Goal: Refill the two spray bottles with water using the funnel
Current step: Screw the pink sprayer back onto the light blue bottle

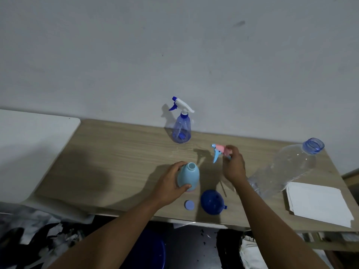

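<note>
A light blue spray bottle (pixel 189 176) stands upright near the table's front with its neck uncapped; my left hand (pixel 171 183) grips its side. My right hand (pixel 234 166) holds its pink and light blue trigger head (pixel 221 151) lifted to the right of the bottle, the thin dip tube hanging below. A dark blue funnel (pixel 212 203) lies at the front edge, between my arms. A clear blue spray bottle (pixel 182 127) with a white and blue trigger head screwed on stands at the back by the wall. A large clear water bottle (pixel 291 166) with an uncapped blue neck lies tilted at the right.
A small blue cap (pixel 189 205) lies left of the funnel. A stack of white paper (pixel 318 202) sits at the wooden table's (pixel 116 162) right front corner. A white surface (pixel 29 148) adjoins the table on the left. A dark blue round object (pixel 149 251) lies below the front edge.
</note>
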Demonstrator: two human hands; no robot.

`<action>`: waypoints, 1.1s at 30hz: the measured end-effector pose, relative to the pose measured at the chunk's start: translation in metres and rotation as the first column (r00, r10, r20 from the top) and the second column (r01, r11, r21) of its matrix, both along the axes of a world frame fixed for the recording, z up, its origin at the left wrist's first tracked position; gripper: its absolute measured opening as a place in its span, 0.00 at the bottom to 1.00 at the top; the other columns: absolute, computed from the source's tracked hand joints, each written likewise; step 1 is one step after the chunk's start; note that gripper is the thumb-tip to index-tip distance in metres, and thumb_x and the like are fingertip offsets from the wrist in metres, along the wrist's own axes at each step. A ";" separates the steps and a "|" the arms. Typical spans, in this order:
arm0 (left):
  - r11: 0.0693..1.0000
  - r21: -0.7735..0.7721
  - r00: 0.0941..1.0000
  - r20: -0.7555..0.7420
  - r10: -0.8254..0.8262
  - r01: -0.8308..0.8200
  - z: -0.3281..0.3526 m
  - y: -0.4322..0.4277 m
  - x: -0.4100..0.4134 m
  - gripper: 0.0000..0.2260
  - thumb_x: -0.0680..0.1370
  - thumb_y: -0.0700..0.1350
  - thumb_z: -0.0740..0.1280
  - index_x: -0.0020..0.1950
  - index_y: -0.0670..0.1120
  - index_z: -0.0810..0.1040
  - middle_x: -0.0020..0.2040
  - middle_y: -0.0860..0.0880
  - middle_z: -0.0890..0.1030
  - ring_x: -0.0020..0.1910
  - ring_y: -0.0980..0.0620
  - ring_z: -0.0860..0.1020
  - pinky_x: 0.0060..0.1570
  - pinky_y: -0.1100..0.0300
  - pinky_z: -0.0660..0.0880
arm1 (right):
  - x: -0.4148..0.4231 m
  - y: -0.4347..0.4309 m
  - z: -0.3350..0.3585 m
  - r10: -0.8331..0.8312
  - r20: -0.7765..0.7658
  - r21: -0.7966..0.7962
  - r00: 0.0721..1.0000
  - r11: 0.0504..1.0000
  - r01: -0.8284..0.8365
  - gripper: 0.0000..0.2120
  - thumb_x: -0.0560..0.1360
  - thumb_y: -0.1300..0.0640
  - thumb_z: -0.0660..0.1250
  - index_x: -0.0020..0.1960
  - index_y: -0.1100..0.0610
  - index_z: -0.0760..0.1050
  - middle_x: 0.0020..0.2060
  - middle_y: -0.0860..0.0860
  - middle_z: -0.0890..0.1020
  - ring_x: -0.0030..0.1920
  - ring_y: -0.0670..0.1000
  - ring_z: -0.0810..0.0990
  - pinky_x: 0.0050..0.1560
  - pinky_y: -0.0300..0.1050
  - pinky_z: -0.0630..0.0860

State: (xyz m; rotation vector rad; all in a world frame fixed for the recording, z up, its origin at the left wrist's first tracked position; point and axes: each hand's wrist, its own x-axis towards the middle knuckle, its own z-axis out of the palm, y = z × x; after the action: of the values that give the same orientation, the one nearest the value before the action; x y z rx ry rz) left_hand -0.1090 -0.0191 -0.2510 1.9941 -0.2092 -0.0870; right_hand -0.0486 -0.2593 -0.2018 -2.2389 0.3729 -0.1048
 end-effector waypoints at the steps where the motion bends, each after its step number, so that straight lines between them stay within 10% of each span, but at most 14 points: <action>1: 1.000 -0.025 1.000 -0.014 -0.011 0.011 -0.003 0.000 -0.001 0.33 0.70 0.46 0.78 0.72 0.56 0.68 0.68 0.60 0.73 0.67 0.58 0.72 0.62 0.48 0.76 | -0.001 0.002 0.012 -0.013 0.079 0.058 0.997 0.998 0.009 0.13 0.80 0.61 0.62 0.64 0.52 0.72 0.52 0.55 0.80 0.47 0.55 0.79 0.47 0.52 0.77; 5: 0.998 -0.043 0.999 -0.026 -0.039 0.038 -0.014 -0.002 -0.002 0.39 0.70 0.45 0.79 0.75 0.60 0.63 0.71 0.64 0.69 0.68 0.60 0.72 0.58 0.47 0.80 | -0.007 0.009 0.059 -0.098 0.146 0.394 0.984 0.919 0.033 0.14 0.81 0.59 0.63 0.65 0.49 0.69 0.51 0.55 0.81 0.44 0.52 0.79 0.41 0.49 0.77; 10: 0.998 -0.035 0.999 -0.023 -0.046 0.046 -0.025 -0.008 0.004 0.43 0.70 0.46 0.79 0.77 0.64 0.58 0.73 0.66 0.67 0.72 0.58 0.70 0.64 0.45 0.76 | -0.013 0.012 0.084 -0.132 0.073 0.648 0.989 0.760 0.054 0.20 0.82 0.60 0.62 0.72 0.46 0.64 0.57 0.56 0.80 0.54 0.57 0.84 0.57 0.53 0.81; 33: 0.974 -0.218 0.996 0.073 -0.044 0.059 0.078 -0.024 -0.010 0.42 0.71 0.48 0.78 0.77 0.68 0.58 0.74 0.58 0.69 0.69 0.55 0.74 0.61 0.47 0.79 | -0.006 0.037 0.194 -0.093 0.548 0.449 0.831 0.871 -0.199 0.22 0.77 0.59 0.72 0.67 0.46 0.70 0.49 0.60 0.83 0.48 0.63 0.82 0.56 0.59 0.79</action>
State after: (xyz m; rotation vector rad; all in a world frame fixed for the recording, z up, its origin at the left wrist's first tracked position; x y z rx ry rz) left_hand -0.1189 -0.0434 -0.1727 1.7720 -0.3010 -0.0276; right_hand -0.0545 -0.2218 -0.0074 -1.6093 0.0011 -0.5604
